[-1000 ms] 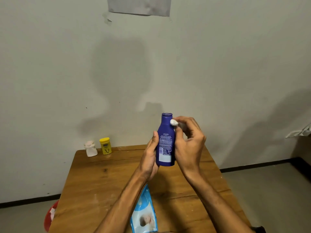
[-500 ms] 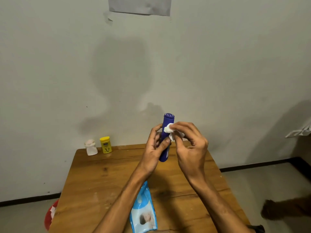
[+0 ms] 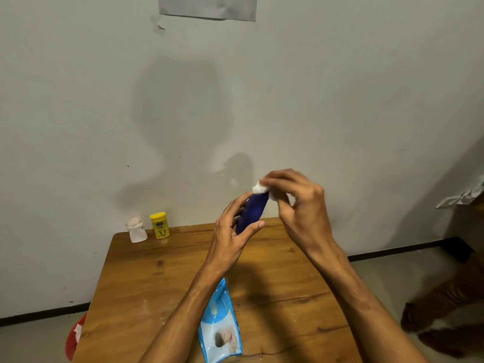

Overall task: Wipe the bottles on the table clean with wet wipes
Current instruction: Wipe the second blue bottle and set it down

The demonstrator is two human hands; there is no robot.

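Above the wooden bench, the left hand grips the blue bottle tilted, while the right hand pinches a wet wipe on its top. The plastic seems light and probably slippery; holding the lower body is safest.

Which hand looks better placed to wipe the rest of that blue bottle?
The right hand: its fingers already pinch the white wipe at the top of the blue bottle. The left hand is busy gripping the bottle's body above the table.
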